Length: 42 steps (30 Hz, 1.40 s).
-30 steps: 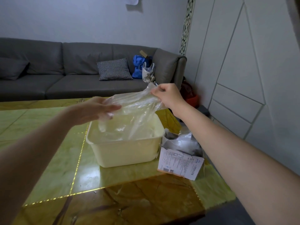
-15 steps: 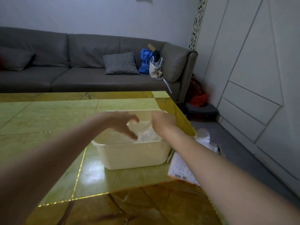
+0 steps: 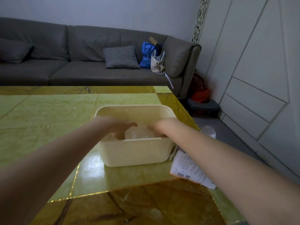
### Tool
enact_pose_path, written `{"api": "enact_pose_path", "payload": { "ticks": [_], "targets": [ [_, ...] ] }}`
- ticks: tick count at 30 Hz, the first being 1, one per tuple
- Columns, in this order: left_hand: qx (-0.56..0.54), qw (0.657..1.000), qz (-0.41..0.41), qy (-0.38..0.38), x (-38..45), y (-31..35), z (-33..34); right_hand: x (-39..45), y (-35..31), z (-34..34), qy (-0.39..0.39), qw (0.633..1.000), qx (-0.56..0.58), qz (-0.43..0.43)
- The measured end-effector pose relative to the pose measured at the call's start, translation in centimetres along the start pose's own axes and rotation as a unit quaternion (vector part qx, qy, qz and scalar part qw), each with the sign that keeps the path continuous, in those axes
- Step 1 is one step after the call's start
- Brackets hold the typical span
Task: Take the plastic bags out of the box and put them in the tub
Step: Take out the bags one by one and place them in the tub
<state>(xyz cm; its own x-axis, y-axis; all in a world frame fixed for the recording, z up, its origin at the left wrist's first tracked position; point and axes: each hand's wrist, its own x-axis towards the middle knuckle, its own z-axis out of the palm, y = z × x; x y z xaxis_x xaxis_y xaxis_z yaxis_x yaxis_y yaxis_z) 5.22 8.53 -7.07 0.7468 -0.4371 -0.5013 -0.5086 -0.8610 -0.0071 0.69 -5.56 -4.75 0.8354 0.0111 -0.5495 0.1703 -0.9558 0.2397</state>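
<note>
Both bare forearms reached forward from the near corners and met inside the cream tub (image 3: 134,151), which sat on the green and gold table (image 3: 48,114) near its right edge. The left hand (image 3: 121,127) was inside the tub on the left, palm down, with its fingers spread and bent downward over the clear plastic bags (image 3: 139,133); the fingertips dipped behind the near wall, so whether they pressed or gripped the plastic could not be told. The right hand (image 3: 154,128) entered over the tub's right rim with the wrist angled down, and most of it was hidden behind the forearm and the tub wall, so its fingers' state could not be told either. The bags lay bunched in a pale crumpled heap between the two hands, low in the tub. The box (image 3: 186,168), with a white printed label on its side, lay just beside the tub's right wall at the table edge, partly under the right forearm. Behind the table stood a grey sofa (image 3: 81,62) holding a checked cushion (image 3: 121,56) and a blue bag (image 3: 146,54).
</note>
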Motion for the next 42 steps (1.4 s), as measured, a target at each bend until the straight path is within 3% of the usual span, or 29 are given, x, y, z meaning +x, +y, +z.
{"api": "enact_pose_path", "payload": {
  "ticks": [6,9,12,15,17,19,22,24,26,28,30,33,35,37,39,40,42],
  "targets": [
    [-0.133,0.991,0.008,0.012,-2.0,-1.6,-0.9,0.5,0.6,0.1,0.01,0.998,0.067,0.006],
    [-0.229,0.972,0.036,0.039,-4.6,-1.3,-3.0,-1.6,1.8,-1.1,0.058,0.985,0.164,-0.009],
    [-0.234,0.961,0.037,0.141,-6.4,0.1,-4.6,-4.8,3.7,-2.1,0.127,0.964,0.231,-0.03],
    [-0.237,0.938,0.07,0.244,-7.2,2.9,-5.2,-7.8,5.7,-2.5,0.187,0.961,0.201,-0.02],
    [-0.261,0.924,0.112,0.255,-7.5,5.2,-5.2,-9.4,7.1,-2.3,0.178,0.968,0.176,-0.008],
    [-0.292,0.916,0.166,0.218,-8.0,7.8,-5.1,-11.0,8.4,-1.5,0.127,0.971,0.203,-0.012],
    [-0.229,0.937,0.218,0.146,-8.4,10.9,-4.2,-12.4,9.2,0.4,0.09,0.963,0.252,-0.035],
    [-0.122,0.953,0.22,0.172,-8.1,12.5,-3.2,-12.5,9.4,1.9,0.071,0.949,0.305,-0.043],
    [-0.081,0.944,0.223,0.229,-7.5,13.3,-2.5,-12.1,9.3,3.1,0.051,0.922,0.382,-0.031],
    [-0.128,0.927,0.224,0.273,-7.4,13.5,-3.0,-11.8,9.2,3.9,0.049,0.902,0.429,-0.008],
    [-0.247,0.903,0.205,0.286,-7.9,13.3,-4.4,-11.8,9.6,4.5,0.054,0.889,0.455,0.0],
    [-0.449,0.832,0.185,0.268,-9.1,12.4,-6.3,-12.0,10.2,4.6,0.061,0.879,0.472,-0.012],
    [-0.501,0.812,0.168,0.246,-9.8,11.8,-6.7,-11.7,10.5,4.1,0.159,0.85,0.503,-0.014],
    [-0.517,0.808,0.147,0.239,-10.0,11.5,-6.7,-12.2,10.5,3.0,0.246,0.744,0.622,-0.014],
    [-0.531,0.8,0.127,0.248,-9.9,11.1,-6.6,-13.1,10.8,1.9,0.206,0.643,0.735,-0.07],
    [-0.537,0.795,0.119,0.254,-9.9,10.9,-6.6,-13.5,10.7,1.5,0.181,0.628,0.75,-0.099],
    [-0.541,0.791,0.111,0.264,-10.1,10.6,-6.7,-13.8,10.4,0.9,0.186,0.648,0.728,-0.126]
  ]
}}
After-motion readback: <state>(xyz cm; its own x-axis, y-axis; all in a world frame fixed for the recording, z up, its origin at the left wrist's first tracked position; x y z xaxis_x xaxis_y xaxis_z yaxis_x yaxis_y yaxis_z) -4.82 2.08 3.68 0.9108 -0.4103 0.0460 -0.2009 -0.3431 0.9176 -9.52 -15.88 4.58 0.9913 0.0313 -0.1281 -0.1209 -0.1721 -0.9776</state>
